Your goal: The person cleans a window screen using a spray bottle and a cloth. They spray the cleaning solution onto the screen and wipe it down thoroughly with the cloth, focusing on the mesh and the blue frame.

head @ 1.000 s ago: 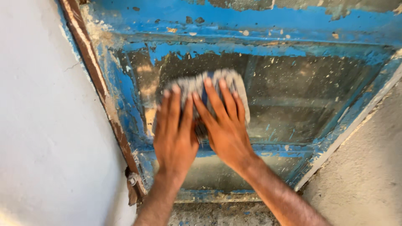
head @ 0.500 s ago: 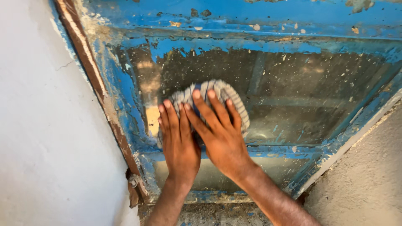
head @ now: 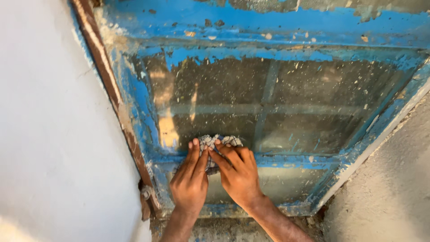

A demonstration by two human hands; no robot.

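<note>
Both hands pressed flat on a small checked cloth (head: 218, 144), low on a dirty glass pane (head: 277, 103) in a blue window frame (head: 251, 27). Left hand (head: 190, 179) and right hand (head: 238, 172) side by side, touching at the fingertips, fingers stretched out and held flat rather than curled, pinning the cloth against the glass and the lower crossbar (head: 295, 160). Only the top edge of the cloth peeking out past the fingertips.

Close quarters on the left: frame edge and a brown strip of wood (head: 105, 71) just beside the left hand, a rusty hinge (head: 145, 193) near the left wrist. Plenty of open glass above and to the right, up to the peeling top rail. Another strip of glass below the crossbar, partly under the palms.

Compared with half a second ago: hands lower on the pane, down at the crossbar, and much less cloth showing. Streaked patch on the left side of the glass now uncovered.

Paint flaking everywhere, pale specks across the glass. White plastered wall (head: 49, 125) to the left, rough grey wall (head: 389, 188) to the right.
</note>
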